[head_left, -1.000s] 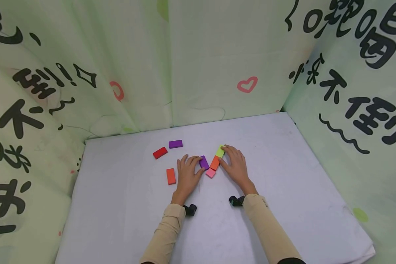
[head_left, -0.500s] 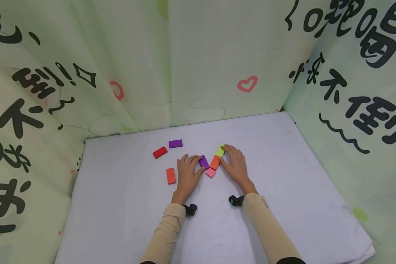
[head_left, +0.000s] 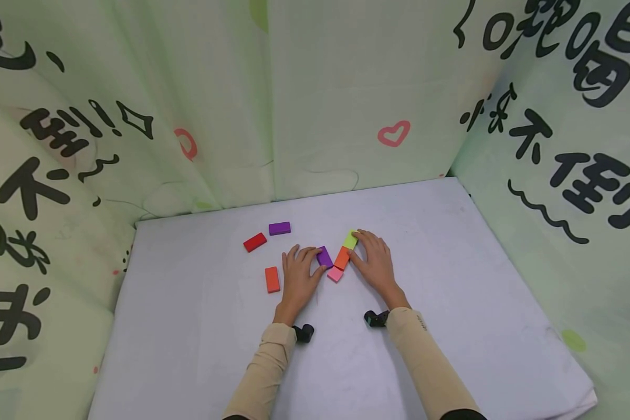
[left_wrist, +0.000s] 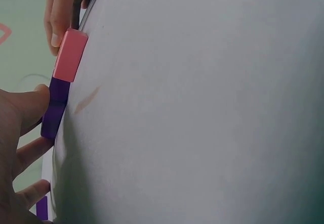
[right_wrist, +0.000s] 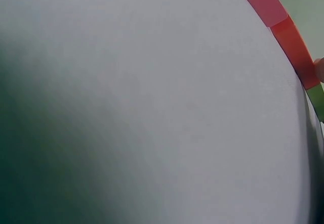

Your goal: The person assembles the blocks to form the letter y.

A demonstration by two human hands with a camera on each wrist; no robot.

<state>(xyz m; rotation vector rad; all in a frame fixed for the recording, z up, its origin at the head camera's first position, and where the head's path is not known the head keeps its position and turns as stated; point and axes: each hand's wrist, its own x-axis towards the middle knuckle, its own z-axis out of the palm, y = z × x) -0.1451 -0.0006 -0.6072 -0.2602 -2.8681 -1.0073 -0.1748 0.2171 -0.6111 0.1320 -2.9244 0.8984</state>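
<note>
In the head view, a purple block (head_left: 324, 258), an orange block (head_left: 342, 258), a lime-green block (head_left: 350, 240) and a pink block (head_left: 335, 275) form a V-like shape on the table. The pink one lies at the near point. My left hand (head_left: 298, 281) pinches the purple block between thumb and index finger; its thumb (left_wrist: 38, 100) shows against that block in the left wrist view. My right hand (head_left: 376, 265) holds the right arm of the V, index finger at the green block's far end and thumb against the orange block's side. Fingertips partly cover the blocks.
Left of my left hand lie another orange block (head_left: 272, 280), a red block (head_left: 254, 242) and a second purple block (head_left: 279, 228). The white-covered table (head_left: 189, 338) meets pale green curtains (head_left: 320, 116) with black writing at its back and sides.
</note>
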